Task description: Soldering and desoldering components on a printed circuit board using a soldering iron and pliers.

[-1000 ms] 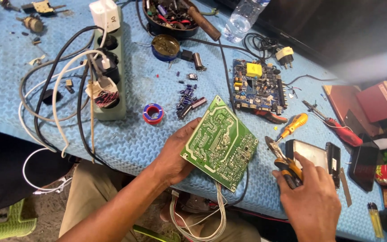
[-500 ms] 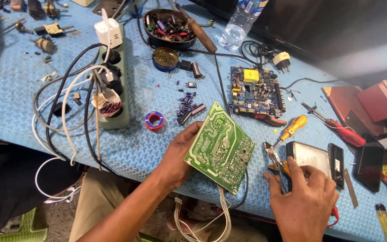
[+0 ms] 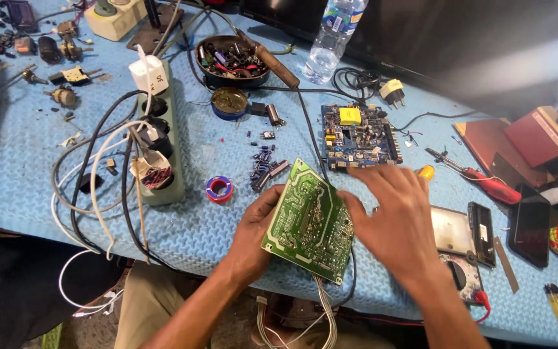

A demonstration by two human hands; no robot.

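Green board point(image 3: 310, 223), solder side up, sits tilted at lower centre of the frame, above the near edge of the blue mat point(image 3: 20, 168). Left hand point(image 3: 253, 242) grasps its left edge, thumb on the upper face and fingers beneath. Right hand point(image 3: 398, 220) hovers open at the board's right edge, fingers spread, its thumb at the board's upper right edge, gripping nothing; it is blurred. White wires point(image 3: 324, 317) hang from the board's lower edge.

Just above the right hand lies a blue board point(image 3: 356, 136) with a yellow component. To the right: a red screwdriver point(image 3: 485, 184), a grey meter point(image 3: 460, 242) partly under the wrist, a dark phone point(image 3: 529, 226). Left of centre, a power strip point(image 3: 156, 142) carries several plugs and looping cables. Between strip and green board lie a solder spool point(image 3: 219, 189) and loose capacitors point(image 3: 265, 169). At upper centre stand a bowl of parts point(image 3: 230, 61), a round tin point(image 3: 228, 102), a soldering iron point(image 3: 272, 58) and a water bottle point(image 3: 330, 35).
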